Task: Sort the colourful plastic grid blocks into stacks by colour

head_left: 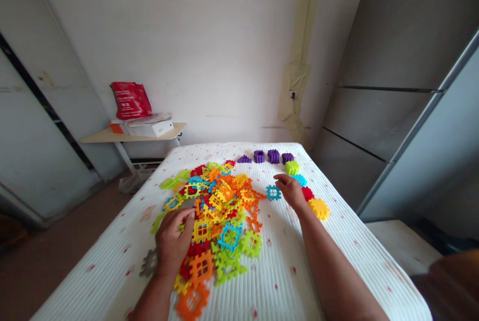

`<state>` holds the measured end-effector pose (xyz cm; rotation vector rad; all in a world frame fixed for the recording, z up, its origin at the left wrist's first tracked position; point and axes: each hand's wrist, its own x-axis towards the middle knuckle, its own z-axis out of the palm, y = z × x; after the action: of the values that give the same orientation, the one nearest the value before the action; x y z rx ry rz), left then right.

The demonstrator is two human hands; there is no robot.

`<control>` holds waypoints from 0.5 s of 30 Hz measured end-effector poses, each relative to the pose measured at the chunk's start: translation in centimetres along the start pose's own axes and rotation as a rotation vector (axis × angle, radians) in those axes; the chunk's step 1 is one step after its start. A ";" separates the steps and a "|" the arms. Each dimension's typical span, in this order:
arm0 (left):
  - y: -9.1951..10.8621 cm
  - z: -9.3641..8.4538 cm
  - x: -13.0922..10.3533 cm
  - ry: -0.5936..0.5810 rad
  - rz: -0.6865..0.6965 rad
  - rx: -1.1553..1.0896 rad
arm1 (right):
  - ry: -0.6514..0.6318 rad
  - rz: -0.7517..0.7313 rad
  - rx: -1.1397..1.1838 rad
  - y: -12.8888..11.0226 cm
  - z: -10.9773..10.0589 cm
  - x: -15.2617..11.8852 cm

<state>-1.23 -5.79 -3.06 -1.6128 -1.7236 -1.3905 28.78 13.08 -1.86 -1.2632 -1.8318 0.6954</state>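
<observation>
A large heap of plastic interlocking building tiles (pixel 202 231) in orange, yellow, green, blue and red covers the middle of the bed. My left hand (pixel 172 241) is over the heap's left side, fingers curled and thumb near the index finger; what they pinch, if anything, is hidden. Under its wrist side lies a grey tile (pixel 148 262). Right of the heap, my right hand (pixel 292 190) hovers with its fingers stretched forward and partly apart. A blue window tile (pixel 273 198) lies flat just left of those fingertips. I see no tile inside the right hand.
Purple tile stacks (pixel 273 156) line the far edge. Down the right side follow a green stack (pixel 292 167), a blue stack (pixel 300 180), a red stack (pixel 308 193) and a yellow stack (pixel 319 208). A side table (pixel 97 136) bears a red bag (pixel 129 101).
</observation>
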 end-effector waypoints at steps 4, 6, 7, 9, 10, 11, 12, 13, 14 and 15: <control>0.1 0.0 0.1 0.015 0.037 0.004 | 0.078 0.061 -0.341 0.2 -0.5 -0.1; 0.2 -0.1 0.1 0.023 0.053 0.005 | 0.063 0.095 -0.480 -0.6 -0.4 -0.6; 0.2 -0.1 0.1 0.028 0.058 0.006 | 0.048 0.111 -0.550 -1.1 -0.4 -0.9; 0.2 -0.1 0.1 0.032 0.062 0.010 | 0.012 0.133 -0.684 -2.2 -0.1 -1.7; 0.2 0.0 0.1 0.031 0.059 0.013 | -0.007 0.135 -0.742 -2.6 0.1 -2.1; 0.2 0.0 0.1 0.030 0.053 0.017 | -0.026 0.135 -0.790 -2.9 0.4 -2.4; 0.2 0.0 0.1 0.028 0.046 0.021 | -0.047 0.138 -0.826 -3.1 0.7 -2.7; 0.2 0.0 0.1 0.027 0.037 0.023 | -0.067 0.144 -0.852 -3.2 1.0 -2.8; 0.2 0.0 0.1 0.026 0.028 0.025 | -0.085 0.150 -0.868 -3.2 1.3 -2.9; 0.2 0.0 0.1 0.027 0.021 0.026 | -0.097 0.157 -0.875 -3.1 1.5 -2.9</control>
<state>-1.06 -5.73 -2.91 -1.5870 -1.6970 -1.3686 26.54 9.25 -1.13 -1.9556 -2.2235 -0.0148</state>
